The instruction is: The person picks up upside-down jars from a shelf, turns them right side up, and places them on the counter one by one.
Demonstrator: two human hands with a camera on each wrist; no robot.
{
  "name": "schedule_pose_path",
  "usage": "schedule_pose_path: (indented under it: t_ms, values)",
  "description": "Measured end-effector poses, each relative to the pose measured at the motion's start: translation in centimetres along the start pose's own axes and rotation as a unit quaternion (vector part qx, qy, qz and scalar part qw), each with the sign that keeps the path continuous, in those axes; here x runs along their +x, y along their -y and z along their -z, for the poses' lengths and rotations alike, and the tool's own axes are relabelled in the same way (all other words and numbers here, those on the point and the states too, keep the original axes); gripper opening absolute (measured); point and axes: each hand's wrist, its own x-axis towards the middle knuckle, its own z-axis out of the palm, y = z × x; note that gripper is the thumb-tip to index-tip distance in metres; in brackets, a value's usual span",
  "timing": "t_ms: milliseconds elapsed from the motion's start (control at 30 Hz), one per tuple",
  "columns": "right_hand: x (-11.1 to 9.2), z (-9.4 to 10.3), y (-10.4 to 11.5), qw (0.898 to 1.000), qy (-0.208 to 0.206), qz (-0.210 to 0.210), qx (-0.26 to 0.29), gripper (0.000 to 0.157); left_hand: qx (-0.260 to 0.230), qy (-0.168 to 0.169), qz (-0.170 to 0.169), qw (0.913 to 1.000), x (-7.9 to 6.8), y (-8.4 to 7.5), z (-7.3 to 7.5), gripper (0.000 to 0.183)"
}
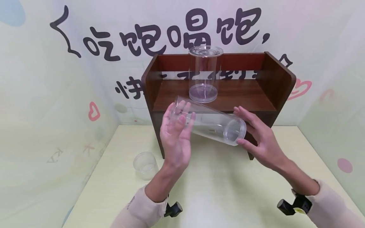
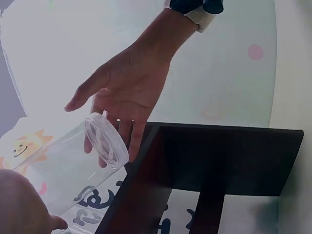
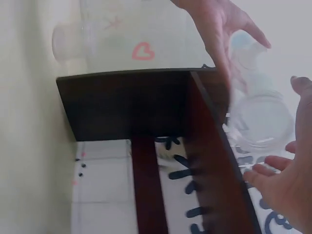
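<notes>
A tall clear plastic cylindrical jar (image 1: 211, 123) is held in mid-air in front of the shelf, its right end lower than its left. My left hand (image 1: 176, 136) grips the raised end, thumb on the near side and fingers showing through the clear wall. At the lower, ringed end is my right hand (image 1: 262, 142), fingers spread and nearly straight, thumb tip right at the rim. In the left wrist view, the right hand (image 2: 129, 87) extends past the ringed end with its palm facing the jar (image 2: 63, 165).
A dark brown wooden shelf unit (image 1: 242, 95) stands at the back of the pale table (image 1: 199, 196). On its upper board a wide clear canister (image 1: 203, 72) stands upright. A short clear cup-like container (image 1: 145, 166) sits on the table at left. Printed cloth walls enclose the table.
</notes>
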Motion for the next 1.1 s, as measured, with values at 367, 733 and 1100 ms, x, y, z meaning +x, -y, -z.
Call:
schedule_pose_path:
  t_ms: [367, 733, 1100]
  values:
    - [-1.8, -2.2, -0.9, 0.985, -0.054, 0.001, 0.161, 0.090, 0.009, 0.025, 0.010, 0.9996, -0.9, 0.9, 0.8, 0.111]
    - [-2.5, -1.0, -1.4, 0.982, -0.058, 0.007, 0.181, 0.086, 0.066, 0.093, 0.039, 0.9927, -1.0, 0.5, 3.2, 0.097]
    - [-2.5, 1.6, -1.6, 0.981, -0.036, 0.049, 0.185, 0.085, 0.226, 0.159, 0.021, 0.9608, 0.7, -1.8, 5.1, 0.105]
